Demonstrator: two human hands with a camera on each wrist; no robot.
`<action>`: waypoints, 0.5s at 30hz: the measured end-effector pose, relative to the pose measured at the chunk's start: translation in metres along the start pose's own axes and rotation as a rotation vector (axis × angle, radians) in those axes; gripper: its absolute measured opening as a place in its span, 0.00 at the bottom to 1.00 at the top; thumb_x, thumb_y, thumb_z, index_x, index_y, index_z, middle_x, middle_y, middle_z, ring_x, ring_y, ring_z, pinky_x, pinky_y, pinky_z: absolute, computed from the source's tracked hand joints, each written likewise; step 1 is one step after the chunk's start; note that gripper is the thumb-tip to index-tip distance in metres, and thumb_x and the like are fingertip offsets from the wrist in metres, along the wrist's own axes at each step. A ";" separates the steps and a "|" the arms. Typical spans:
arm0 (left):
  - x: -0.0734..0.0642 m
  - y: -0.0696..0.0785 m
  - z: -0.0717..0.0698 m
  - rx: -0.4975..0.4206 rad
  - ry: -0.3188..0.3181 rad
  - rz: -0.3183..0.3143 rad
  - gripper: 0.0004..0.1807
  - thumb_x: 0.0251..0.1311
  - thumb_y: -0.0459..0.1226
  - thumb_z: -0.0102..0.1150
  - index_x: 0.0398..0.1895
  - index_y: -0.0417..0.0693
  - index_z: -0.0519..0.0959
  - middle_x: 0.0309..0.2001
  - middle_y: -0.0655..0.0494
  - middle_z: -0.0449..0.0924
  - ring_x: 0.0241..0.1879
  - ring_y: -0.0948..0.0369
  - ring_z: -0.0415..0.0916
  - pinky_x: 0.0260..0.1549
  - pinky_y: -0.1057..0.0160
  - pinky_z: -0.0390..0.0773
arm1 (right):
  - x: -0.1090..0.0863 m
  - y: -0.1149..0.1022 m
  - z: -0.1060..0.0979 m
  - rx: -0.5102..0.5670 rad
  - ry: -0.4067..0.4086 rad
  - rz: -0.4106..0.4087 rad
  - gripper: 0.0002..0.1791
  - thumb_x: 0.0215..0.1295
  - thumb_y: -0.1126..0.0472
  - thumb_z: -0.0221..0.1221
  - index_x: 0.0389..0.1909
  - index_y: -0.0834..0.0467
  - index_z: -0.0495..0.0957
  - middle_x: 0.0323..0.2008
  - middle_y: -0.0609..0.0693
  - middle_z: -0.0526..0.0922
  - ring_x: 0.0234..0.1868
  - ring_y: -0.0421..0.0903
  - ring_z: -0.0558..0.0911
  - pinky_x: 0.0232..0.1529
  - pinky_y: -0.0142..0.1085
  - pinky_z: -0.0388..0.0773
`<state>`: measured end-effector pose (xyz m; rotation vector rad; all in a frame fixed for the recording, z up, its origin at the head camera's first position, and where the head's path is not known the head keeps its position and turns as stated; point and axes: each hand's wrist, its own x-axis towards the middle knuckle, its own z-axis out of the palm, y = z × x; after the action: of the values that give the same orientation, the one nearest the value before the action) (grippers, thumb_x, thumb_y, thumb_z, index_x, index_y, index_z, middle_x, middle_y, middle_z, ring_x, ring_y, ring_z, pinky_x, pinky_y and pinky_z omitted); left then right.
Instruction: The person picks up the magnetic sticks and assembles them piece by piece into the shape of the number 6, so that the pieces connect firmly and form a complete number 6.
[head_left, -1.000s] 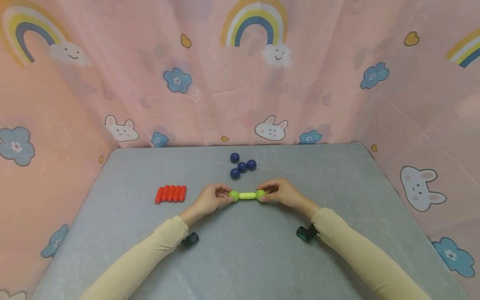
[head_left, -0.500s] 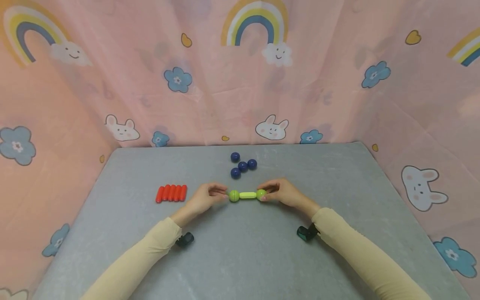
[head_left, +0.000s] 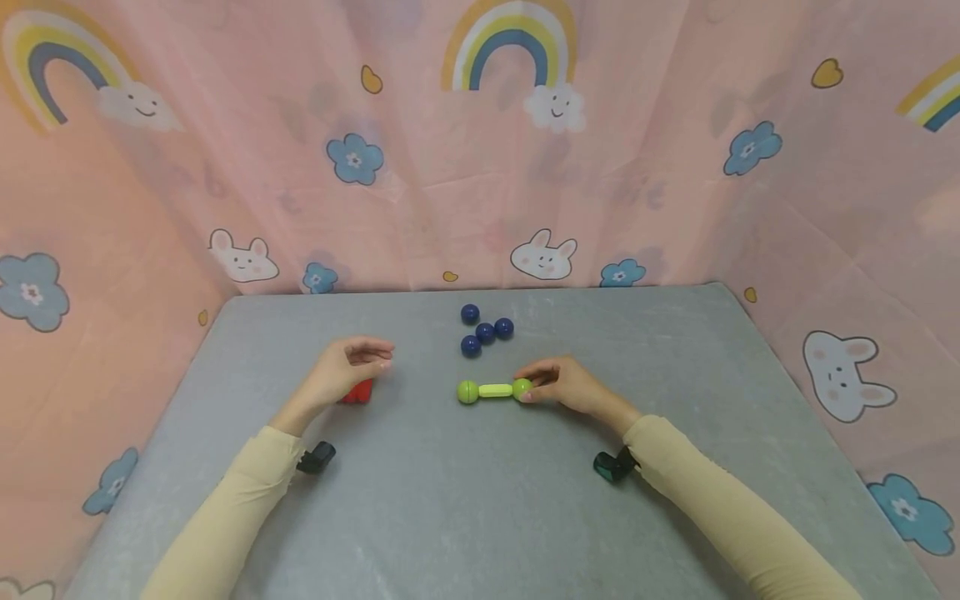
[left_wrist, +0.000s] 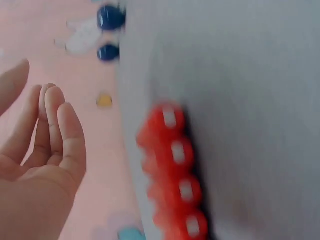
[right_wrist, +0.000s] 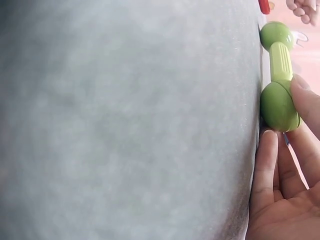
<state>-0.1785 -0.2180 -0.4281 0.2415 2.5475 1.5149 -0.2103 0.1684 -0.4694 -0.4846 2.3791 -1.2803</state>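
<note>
My right hand [head_left: 573,387] pinches the right-hand ball of a green dumbbell-shaped toy [head_left: 495,391], two green balls joined by a lighter ridged rod, lying on the table. In the right wrist view the thumb is against the near ball [right_wrist: 280,106], with the fingers beyond it. Over at the left, my left hand [head_left: 341,369] hovers above a row of red rods [head_left: 358,392] and hides most of them in the head view. Its fingers are relaxed with nothing between them. Pale square ends show on the red rods [left_wrist: 172,150] in the left wrist view.
Several dark blue balls [head_left: 485,333] lie grouped behind the green toy on the grey table [head_left: 480,500]. A pink patterned curtain [head_left: 420,192] stands along the back and sides. Each wrist carries a dark camera, such as the right wrist camera [head_left: 611,467].
My left hand has let go of the green toy's left ball and moved left, over the red rods. The right hand and the toy have stayed in place.
</note>
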 end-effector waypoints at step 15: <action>-0.004 -0.045 -0.030 0.228 0.009 0.026 0.26 0.55 0.39 0.72 0.57 0.43 0.80 0.59 0.42 0.79 0.62 0.44 0.71 0.63 0.39 0.69 | 0.001 0.000 0.000 -0.006 0.006 0.011 0.21 0.54 0.54 0.73 0.50 0.52 0.85 0.41 0.49 0.86 0.41 0.43 0.79 0.46 0.37 0.75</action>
<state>-0.1839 -0.2653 -0.4535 0.2982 2.7333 1.2348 -0.2112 0.1679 -0.4692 -0.4701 2.3879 -1.2717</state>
